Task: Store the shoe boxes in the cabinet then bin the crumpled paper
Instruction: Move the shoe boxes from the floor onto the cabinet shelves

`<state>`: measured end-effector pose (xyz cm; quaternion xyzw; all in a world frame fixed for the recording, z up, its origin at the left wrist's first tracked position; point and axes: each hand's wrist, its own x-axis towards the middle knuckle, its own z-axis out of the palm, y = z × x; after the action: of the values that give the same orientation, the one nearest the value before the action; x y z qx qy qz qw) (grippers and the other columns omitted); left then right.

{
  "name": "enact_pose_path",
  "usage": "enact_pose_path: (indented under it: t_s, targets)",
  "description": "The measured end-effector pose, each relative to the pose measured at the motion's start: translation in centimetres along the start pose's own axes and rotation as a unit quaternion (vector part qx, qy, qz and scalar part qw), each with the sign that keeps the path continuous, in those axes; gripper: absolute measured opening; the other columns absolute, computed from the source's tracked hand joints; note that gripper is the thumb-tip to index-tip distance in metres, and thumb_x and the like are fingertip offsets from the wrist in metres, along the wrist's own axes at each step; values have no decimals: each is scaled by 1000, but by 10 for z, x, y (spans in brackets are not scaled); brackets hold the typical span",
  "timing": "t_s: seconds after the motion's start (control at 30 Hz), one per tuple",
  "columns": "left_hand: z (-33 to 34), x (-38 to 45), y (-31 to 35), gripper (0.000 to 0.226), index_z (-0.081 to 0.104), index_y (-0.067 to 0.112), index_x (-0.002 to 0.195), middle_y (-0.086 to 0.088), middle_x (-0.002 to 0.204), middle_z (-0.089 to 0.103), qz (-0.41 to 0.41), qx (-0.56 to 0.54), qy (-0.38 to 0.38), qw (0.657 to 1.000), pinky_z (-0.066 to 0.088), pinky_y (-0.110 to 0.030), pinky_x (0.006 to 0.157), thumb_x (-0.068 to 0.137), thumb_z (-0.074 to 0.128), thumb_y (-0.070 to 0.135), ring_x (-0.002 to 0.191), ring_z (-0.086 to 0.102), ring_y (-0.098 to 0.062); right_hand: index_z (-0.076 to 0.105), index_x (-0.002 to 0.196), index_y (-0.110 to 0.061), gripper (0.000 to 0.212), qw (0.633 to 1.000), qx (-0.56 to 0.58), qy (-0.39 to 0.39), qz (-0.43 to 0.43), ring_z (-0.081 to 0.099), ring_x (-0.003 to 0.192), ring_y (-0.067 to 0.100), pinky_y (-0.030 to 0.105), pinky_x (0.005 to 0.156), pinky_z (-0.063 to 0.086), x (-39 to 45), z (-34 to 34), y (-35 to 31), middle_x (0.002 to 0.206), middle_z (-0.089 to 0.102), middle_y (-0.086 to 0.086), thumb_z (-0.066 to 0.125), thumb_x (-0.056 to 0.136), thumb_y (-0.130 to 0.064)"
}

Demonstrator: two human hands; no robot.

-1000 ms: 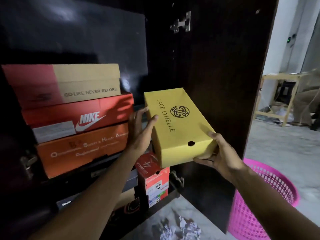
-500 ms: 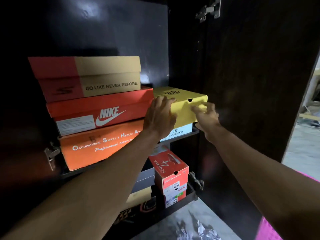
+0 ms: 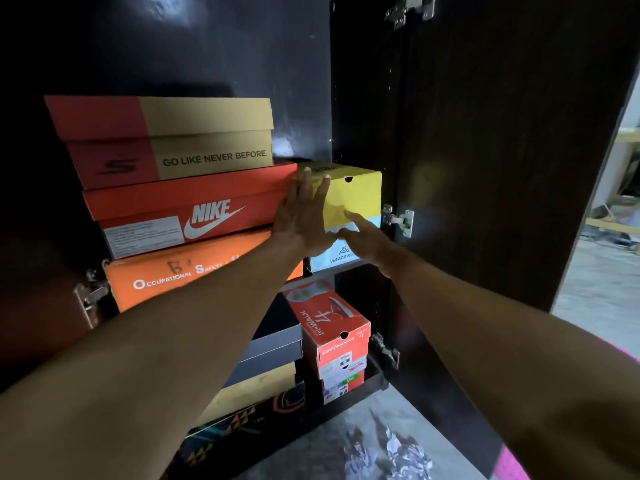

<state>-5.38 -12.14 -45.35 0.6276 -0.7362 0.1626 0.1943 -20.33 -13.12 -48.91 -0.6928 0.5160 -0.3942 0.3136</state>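
A yellow shoe box (image 3: 360, 195) rests on the upper shelf of the dark cabinet (image 3: 367, 98), on top of a light blue box (image 3: 346, 254). My left hand (image 3: 304, 216) lies flat, fingers spread, against the yellow box's front left edge. My right hand (image 3: 367, 240) is open, its fingertips touching the lower front of the yellow box. Left of it stand a stack of a red and tan box (image 3: 166, 140), a red Nike box (image 3: 187, 209) and an orange box (image 3: 166, 275). Crumpled paper (image 3: 388, 455) lies on the floor below.
The cabinet door (image 3: 502, 150) stands open at the right. The lower shelf holds a red box (image 3: 329, 327), grey and tan boxes (image 3: 270, 358) and a patterned one. A pink bin's rim (image 3: 512, 462) shows at the bottom right.
The yellow box went from held in the air onto the shelf and has slid further in. Both hands have let go of its sides and now press its front.
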Motion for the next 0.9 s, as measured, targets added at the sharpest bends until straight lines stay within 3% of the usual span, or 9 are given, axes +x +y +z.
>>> enact_pose_path:
  t_s: [0.13, 0.27, 0.53, 0.63, 0.73, 0.83, 0.9]
  targets:
    - [4, -38, 21, 86, 40, 18, 153, -13, 156, 39, 42, -76, 120, 989, 45, -46, 108, 79, 76, 43, 140, 39, -36, 38, 156, -27, 61, 997, -64, 17, -34, 41, 146, 28, 36, 114, 35, -37, -24, 16, 162, 39, 7, 61, 100, -34]
    - [18, -70, 65, 67, 53, 21, 138, -7, 134, 53, 93, -131, 121, 980, 49, -46, 96, 77, 64, 46, 121, 50, -32, 47, 150, -27, 58, 996, -60, 57, -41, 53, 135, 22, 29, 106, 44, -99, -69, 44, 151, 49, 5, 67, 96, -27]
    - [75, -139, 235, 50, 61, 25, 126, -1, 117, 57, 184, -282, 2, 942, 52, -44, 93, 78, 63, 40, 112, 56, -28, 53, 141, -29, 51, 988, -84, 122, 39, 63, 118, 22, 41, 99, 55, -259, -173, 151, 139, 56, 3, 69, 93, -28]
    - [98, -165, 309, 50, 61, 23, 126, -1, 118, 58, 234, -322, -67, 915, 52, -42, 93, 78, 66, 40, 113, 56, -27, 58, 135, -26, 46, 976, -79, 185, 80, 64, 111, 18, 37, 97, 56, -328, -213, 193, 129, 60, 3, 71, 91, -25]
    - [116, -196, 385, 49, 64, 21, 122, -2, 118, 61, 252, -373, -139, 882, 53, -40, 94, 76, 65, 39, 111, 61, -25, 61, 131, -28, 43, 951, -69, 263, 147, 66, 106, 15, 34, 94, 56, -405, -248, 233, 125, 62, 1, 73, 90, -26]
    - [136, -241, 471, 45, 67, 20, 117, -2, 110, 65, 264, -421, -234, 835, 54, -37, 90, 75, 67, 37, 98, 66, -21, 63, 125, -32, 41, 906, -63, 350, 229, 67, 104, 16, 35, 94, 57, -493, -286, 281, 119, 65, 0, 69, 84, -35]
    - [146, -270, 519, 41, 66, 22, 119, -2, 110, 65, 262, -424, -312, 809, 55, -37, 90, 80, 74, 33, 96, 67, -21, 64, 123, -28, 37, 874, -61, 396, 276, 68, 104, 18, 39, 94, 58, -545, -305, 311, 116, 67, 2, 70, 87, -29]
